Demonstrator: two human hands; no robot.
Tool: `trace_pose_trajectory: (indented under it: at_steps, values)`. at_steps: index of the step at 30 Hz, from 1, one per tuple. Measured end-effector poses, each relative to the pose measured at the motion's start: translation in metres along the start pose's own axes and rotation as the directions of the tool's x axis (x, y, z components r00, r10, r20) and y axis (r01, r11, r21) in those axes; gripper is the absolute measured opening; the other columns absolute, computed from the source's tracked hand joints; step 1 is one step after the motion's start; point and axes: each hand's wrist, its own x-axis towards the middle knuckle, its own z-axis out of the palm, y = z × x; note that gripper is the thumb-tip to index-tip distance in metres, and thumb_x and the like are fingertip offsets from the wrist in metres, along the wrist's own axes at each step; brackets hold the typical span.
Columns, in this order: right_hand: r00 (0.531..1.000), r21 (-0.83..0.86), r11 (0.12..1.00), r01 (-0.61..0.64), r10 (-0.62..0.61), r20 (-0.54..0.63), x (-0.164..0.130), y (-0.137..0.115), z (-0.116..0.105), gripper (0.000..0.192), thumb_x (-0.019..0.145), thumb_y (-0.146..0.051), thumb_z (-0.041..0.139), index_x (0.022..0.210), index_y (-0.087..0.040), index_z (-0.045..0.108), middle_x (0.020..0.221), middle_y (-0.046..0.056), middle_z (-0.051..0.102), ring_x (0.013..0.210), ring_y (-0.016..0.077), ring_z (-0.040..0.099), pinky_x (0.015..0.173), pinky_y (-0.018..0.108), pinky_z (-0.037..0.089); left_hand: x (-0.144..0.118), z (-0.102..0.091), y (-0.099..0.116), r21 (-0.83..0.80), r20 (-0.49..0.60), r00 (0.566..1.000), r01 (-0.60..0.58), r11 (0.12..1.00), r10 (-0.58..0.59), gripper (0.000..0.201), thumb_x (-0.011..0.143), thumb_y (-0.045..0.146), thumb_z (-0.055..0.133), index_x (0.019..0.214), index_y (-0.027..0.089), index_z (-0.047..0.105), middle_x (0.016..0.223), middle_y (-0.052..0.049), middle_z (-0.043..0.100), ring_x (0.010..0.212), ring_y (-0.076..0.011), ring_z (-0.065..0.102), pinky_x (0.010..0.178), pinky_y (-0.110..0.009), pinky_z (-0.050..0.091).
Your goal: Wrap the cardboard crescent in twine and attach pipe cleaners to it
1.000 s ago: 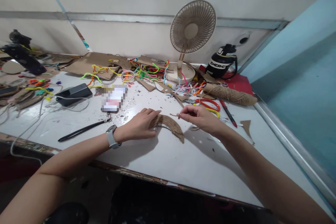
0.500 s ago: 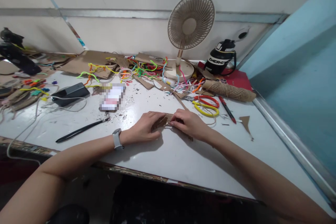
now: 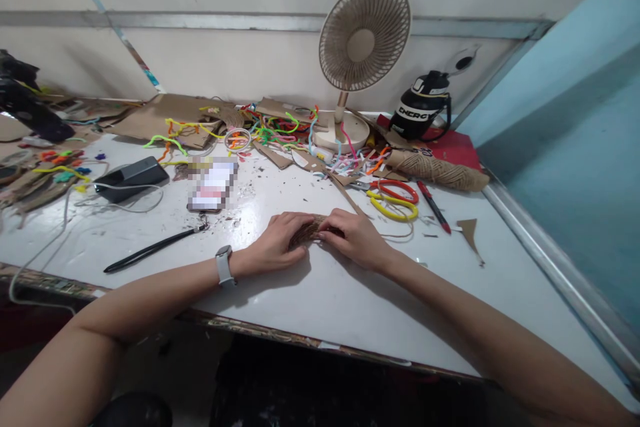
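Pressing down on a twine-wrapped cardboard strip, both hands meet at the middle of the white table. The strip lies flat near the front edge; only a short ribbed brown stretch shows between the fingers, the rest hidden under them. The left hand, a watch on its wrist, lies curled over one end with fingertips pinning it. The right hand covers the other end, fingers bent and closed down on the wrapping. By the look of it, this is the stage of bedding the cord onto the card; the next move seems to call for steady, even pressure along the curve so that the coils sit tight side by side.

Just beyond the right hand lie scissors with red and yellow loop handles and a red pen. Farther back rests a spool of rough jute twine, then a tangle of fuzzy, bright pipe cleaners and flat cardboard offcuts. A beige table fan stands upright behind, beside a black bottle. To the left lie a black power bank with a white cable, and a black lanyard.
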Motion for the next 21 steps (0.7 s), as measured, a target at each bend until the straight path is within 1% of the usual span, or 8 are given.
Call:
trace_pose_trajectory:
  at_steps: [3,8,15,21]
  values:
    - [1.0,0.008,1.0,-0.012,0.012,-0.002,0.0,0.001,0.0,0.008,0.088,-0.024,0.06,0.086,-0.018,0.066,0.085,0.005,0.063,0.077,0.0159,0.059,0.071,0.027,0.043,0.0,0.0,-0.001,-0.003,-0.005,1.0,-0.002,1.0,0.002,0.049,0.08,0.017,0.051,0.128,0.023,0.048,0.132,-0.009,0.056,0.12,-0.0244,0.05,0.102,-0.045,0.036]
    - [1.0,-0.004,1.0,-0.012,0.012,0.018,0.0,0.003,0.003,0.009,0.089,-0.022,0.058,0.088,-0.018,0.066,0.086,0.004,0.063,0.078,0.0155,0.059,0.071,0.026,0.043,-0.002,0.003,-0.004,-0.01,-0.031,0.999,0.017,1.0,-0.018,0.039,0.081,0.017,0.05,0.121,0.019,0.05,0.127,-0.012,0.058,0.115,-0.0252,0.053,0.099,-0.045,0.039]
    - [1.0,-0.016,1.0,-0.013,0.013,0.013,-0.001,0.004,0.007,0.008,0.088,-0.021,0.059,0.087,-0.018,0.066,0.086,0.004,0.062,0.078,0.015,0.059,0.071,0.025,0.042,-0.001,0.01,-0.012,0.003,-0.081,0.997,0.007,1.0,-0.007,0.022,0.085,0.016,0.048,0.106,0.02,0.053,0.119,-0.01,0.063,0.107,-0.0242,0.057,0.094,-0.046,0.041]
    - [1.0,-0.019,1.0,-0.009,0.009,0.015,-0.001,0.004,0.008,0.007,0.089,-0.021,0.059,0.087,-0.018,0.065,0.085,0.004,0.062,0.079,0.0155,0.059,0.071,0.025,0.043,0.0,0.011,-0.01,0.025,-0.108,0.994,0.012,1.0,-0.009,0.013,0.089,0.021,0.051,0.101,0.021,0.054,0.117,-0.009,0.064,0.106,-0.0242,0.059,0.092,-0.047,0.042]
